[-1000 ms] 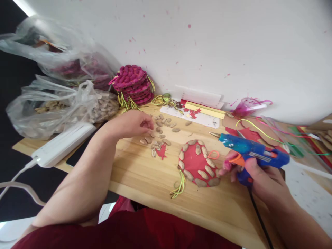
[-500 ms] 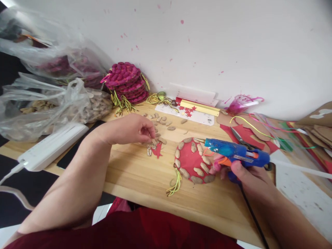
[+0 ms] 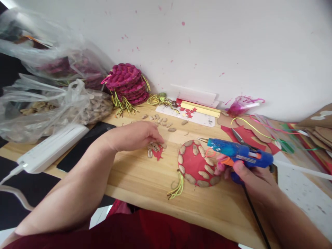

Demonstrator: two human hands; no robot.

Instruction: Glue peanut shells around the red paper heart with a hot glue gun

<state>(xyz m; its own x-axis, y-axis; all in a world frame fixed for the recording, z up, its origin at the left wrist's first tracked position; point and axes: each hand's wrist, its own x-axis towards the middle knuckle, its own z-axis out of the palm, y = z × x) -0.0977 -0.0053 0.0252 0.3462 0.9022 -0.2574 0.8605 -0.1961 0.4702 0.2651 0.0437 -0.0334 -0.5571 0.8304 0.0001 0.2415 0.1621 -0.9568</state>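
My right hand (image 3: 255, 178) is wrapped round a blue hot glue gun (image 3: 232, 151) with an orange trigger. Its metal nozzle points left, above the upper edge of a red disc (image 3: 192, 165). Peanuts in their shells (image 3: 190, 178) line the disc's rim, and a few more form part of an inner ring. A yellow-green tassel (image 3: 178, 186) hangs from the disc's lower left. Over a small heap of peanuts (image 3: 149, 153) and a red paper scrap (image 3: 158, 154), my left hand (image 3: 144, 135) is held palm down with curled fingers. What lies between its fingertips is hidden.
Loose peanuts (image 3: 162, 121) are scattered behind my left hand. At the back stand stacked magenta peanut discs (image 3: 127, 83). Plastic bags (image 3: 85, 103), a white power strip (image 3: 52, 147) and a dark phone (image 3: 80, 148) are at left. Scissors (image 3: 240, 137) lie on red scraps at right.
My left hand has shifted slightly right and turned palm down over the peanut heap, hiding its fingertips. The glue gun stays in my right hand; the whole view has shifted slightly.
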